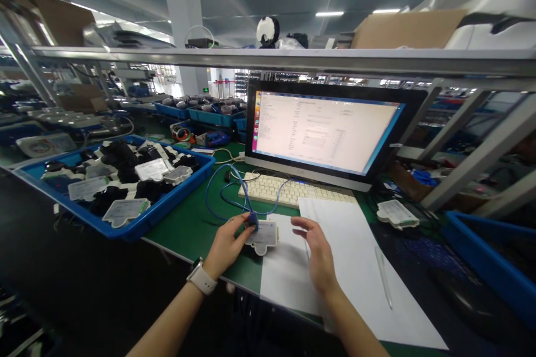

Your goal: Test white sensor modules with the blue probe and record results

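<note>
My left hand (229, 244), with a watch at the wrist, pinches the blue plug of a cable (252, 220). The plug is at the upper left of a white flat electronic module (264, 234); whether it is seated in the module cannot be made out. Blue cable loops rise behind the plug toward the keyboard. My right hand (315, 248) is over the white paper sheets (288, 284), a little right of the module. Its fingers are curved and apart, with nothing in them. The module lies partly on the green table and partly by the paper's edge.
A blue tray (176, 196) of similar modules and black parts stands at the left. Behind are a monitor (322, 128) and a keyboard (272, 188). A pen (383, 276) lies on the paper. Another module (397, 213), a dark mouse (464, 298) and a blue bin (494, 251) are at the right.
</note>
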The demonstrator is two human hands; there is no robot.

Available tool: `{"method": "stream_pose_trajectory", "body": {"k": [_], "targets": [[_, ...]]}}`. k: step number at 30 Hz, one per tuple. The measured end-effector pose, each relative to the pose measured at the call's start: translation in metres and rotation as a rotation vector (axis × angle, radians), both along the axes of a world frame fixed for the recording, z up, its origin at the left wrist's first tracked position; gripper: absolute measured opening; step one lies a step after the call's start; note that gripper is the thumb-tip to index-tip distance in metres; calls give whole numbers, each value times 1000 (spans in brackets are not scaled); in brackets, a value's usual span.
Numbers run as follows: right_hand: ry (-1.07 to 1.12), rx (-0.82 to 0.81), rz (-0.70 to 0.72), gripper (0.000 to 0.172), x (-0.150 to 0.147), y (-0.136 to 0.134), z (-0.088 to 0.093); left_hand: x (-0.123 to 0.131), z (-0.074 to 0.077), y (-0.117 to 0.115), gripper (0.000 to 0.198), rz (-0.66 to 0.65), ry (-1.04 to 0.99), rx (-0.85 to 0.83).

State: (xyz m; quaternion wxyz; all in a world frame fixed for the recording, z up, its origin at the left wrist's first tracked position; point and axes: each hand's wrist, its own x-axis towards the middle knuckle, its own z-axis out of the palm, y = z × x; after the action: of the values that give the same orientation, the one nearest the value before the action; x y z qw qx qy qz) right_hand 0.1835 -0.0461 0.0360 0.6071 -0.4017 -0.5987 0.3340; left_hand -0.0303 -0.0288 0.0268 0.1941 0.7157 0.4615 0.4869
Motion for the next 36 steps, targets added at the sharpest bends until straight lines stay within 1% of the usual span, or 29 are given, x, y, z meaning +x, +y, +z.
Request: {"method": "stream_pose_trajectory", "body": {"k": [3,6,8,11,12,15,18,20,22,25,30,36], "targets": [[-42,20,-60,34,32,-24,7,0,-1,0,27,-10,2,16],[-125,54,-195,33,77,-44,8,0,-5,-1,26,-26,24,84],[-241,57,-364,33,114,-50,7,-1,-8,-1,26,-32,55,158],[-544,60,-654,38,177,-49,2,-4,-15,0,25,-43,106,268],[-653,89,-739,41,198,-48,-1,-6,-17,1,25,-44,119,298],[-941,103,-862,52,255,-45,-18,-10,-25,5,27,-38,151,356],[-1060,42,-873,57,290,-46,-43,-12,-30,9,28,-28,169,411],[-1075,14,-870,56,302,-46,-59,-12,-33,10,28,-22,174,439],[-1084,7,-884,54,308,-45,-72,-11,-34,11,28,-17,172,456],[-1110,0,-901,52,312,-44,-82,-11,-34,13,29,-14,165,478],[-1159,-36,-902,47,318,-41,-87,-12,-34,13,29,-13,170,509],[-1189,-12,-909,48,312,-41,-81,-12,-33,13,28,-23,164,513]]}}
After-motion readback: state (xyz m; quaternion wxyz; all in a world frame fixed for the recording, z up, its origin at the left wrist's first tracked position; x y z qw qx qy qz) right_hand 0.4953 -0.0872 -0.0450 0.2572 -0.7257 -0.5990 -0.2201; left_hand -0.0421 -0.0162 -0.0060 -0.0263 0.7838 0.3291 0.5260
